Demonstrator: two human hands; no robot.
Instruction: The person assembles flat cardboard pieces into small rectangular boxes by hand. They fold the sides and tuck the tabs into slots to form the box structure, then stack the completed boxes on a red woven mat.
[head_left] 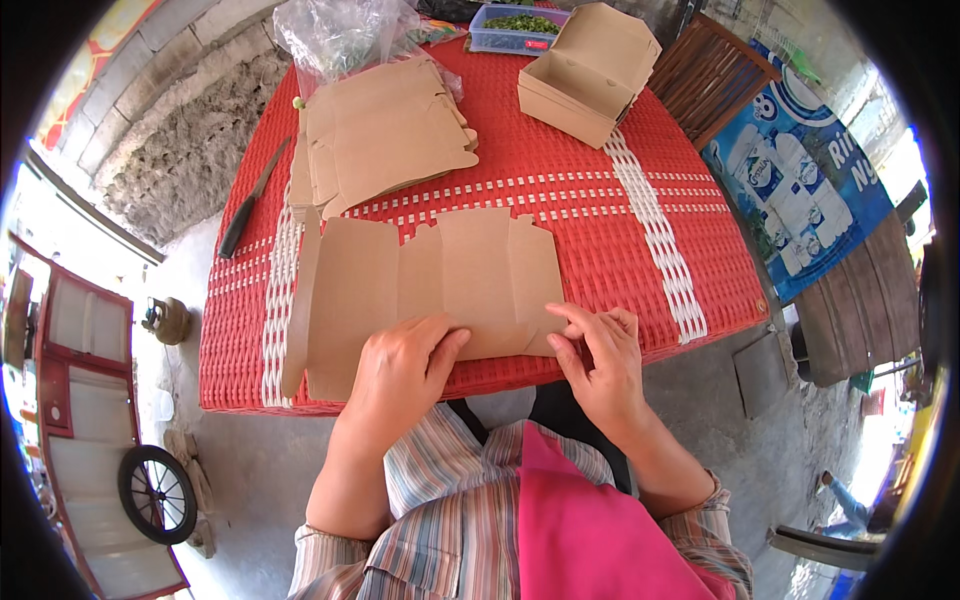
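Observation:
A flat, unfolded brown cardboard box (475, 255) lies in front of me on the red woven tabletop, creased and notched along its far side, with a flap standing up at its left end. Over its near edge, my left hand (405, 365) grips the card with curled fingers, some of them hidden. At the right near corner, the thumb and index finger of my right hand (597, 362) pinch a small flap. Beyond lies a stack of flat cardboard boxes (385, 130). A folded cardboard box (575, 85) stands with its lid up at the far right.
Left of the stack lies a knife (252, 200) with a dark handle. A clear plastic bag (345, 40) and a blue-tinted container (512, 38) of chopped greens sit at the back. The red table (690, 270) has a rounded edge, with a wooden chair (715, 75) beyond its right side.

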